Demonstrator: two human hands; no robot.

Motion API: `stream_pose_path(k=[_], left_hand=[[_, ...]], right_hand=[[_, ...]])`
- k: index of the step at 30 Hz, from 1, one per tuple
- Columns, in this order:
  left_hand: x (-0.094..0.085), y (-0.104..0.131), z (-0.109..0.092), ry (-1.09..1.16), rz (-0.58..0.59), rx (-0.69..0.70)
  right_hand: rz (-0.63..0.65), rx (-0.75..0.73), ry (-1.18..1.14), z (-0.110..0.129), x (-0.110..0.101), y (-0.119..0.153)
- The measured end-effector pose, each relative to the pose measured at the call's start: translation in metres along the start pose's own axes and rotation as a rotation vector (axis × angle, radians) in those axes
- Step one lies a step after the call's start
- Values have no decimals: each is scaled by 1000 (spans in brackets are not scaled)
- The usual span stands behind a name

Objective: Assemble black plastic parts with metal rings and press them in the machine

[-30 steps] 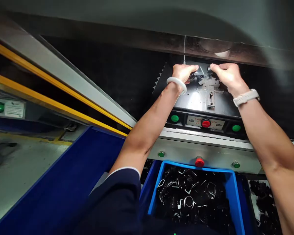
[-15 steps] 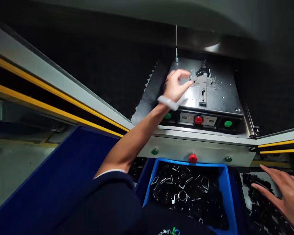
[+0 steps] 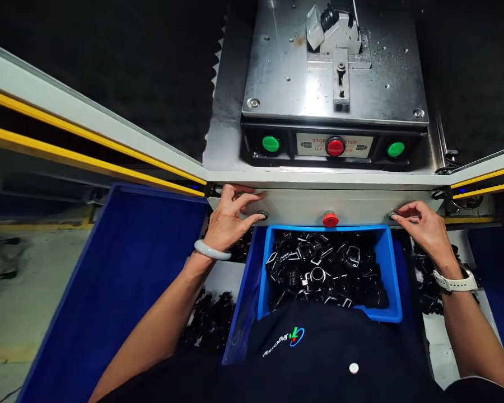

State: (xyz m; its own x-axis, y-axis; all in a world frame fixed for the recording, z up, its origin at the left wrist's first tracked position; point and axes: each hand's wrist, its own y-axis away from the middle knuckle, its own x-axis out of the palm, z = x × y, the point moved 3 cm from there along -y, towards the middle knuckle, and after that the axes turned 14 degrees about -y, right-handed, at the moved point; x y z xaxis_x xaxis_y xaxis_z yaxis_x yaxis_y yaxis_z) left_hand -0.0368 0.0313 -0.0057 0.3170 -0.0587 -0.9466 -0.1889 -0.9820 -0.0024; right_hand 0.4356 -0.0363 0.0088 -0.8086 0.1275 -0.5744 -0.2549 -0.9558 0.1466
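My left hand (image 3: 234,215) is at the white front panel (image 3: 296,204), its thumb on the left green button (image 3: 264,215); its fingers are apart and it holds nothing. On the right, my right hand (image 3: 422,225) has its thumb and fingertips at the other green button (image 3: 391,215), also holding nothing, fingers apart. Between them sits a red button (image 3: 330,219). Above, a metal fixture (image 3: 340,36) on the steel plate (image 3: 289,95) bears a black part (image 3: 329,18), with a clear block (image 3: 315,28) beside it.
A blue bin (image 3: 395,280) of black parts stands below the panel. More black parts lie at left (image 3: 213,319) and right (image 3: 430,280). Yellow-striped frame bars (image 3: 92,143) flank the machine. Its control box has two green buttons and a red one (image 3: 335,146).
My left hand has moved from the fixture down to the left panel button. My right hand has gone from the right-hand parts to the right button. The view has shifted downward.
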Motion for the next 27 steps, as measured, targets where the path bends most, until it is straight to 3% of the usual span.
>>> stream_pose_path(k=[6, 8, 10, 12, 14, 16, 18, 21, 27], left_hand=[[1, 15, -19, -109, -102, -72], [-1, 21, -35, -140, -155, -80], [-1, 24, -62, -100, -180, 20], [5, 26, -101, 28, -80, 259], [18, 30, -145, 141, 144, 546], [35, 34, -183, 134, 369, 779], [52, 38, -209, 42, 518, 962], [74, 36, -226, -101, 646, 1107], [94, 21, -221, -165, 743, 1172]], right_hand=[[-98, -39, -21, -5, 9, 4], [-142, -105, -2, -3, 12, 13], [-162, -175, 58, 2, 20, 28], [-50, -184, 197, 6, 36, 45], [175, -105, 420, 7, 60, 61], [340, -9, 627, 4, 83, 71], [390, 55, 727, 0, 99, 74], [421, 89, 776, -6, 114, 69], [451, 73, 784, -9, 117, 62]])
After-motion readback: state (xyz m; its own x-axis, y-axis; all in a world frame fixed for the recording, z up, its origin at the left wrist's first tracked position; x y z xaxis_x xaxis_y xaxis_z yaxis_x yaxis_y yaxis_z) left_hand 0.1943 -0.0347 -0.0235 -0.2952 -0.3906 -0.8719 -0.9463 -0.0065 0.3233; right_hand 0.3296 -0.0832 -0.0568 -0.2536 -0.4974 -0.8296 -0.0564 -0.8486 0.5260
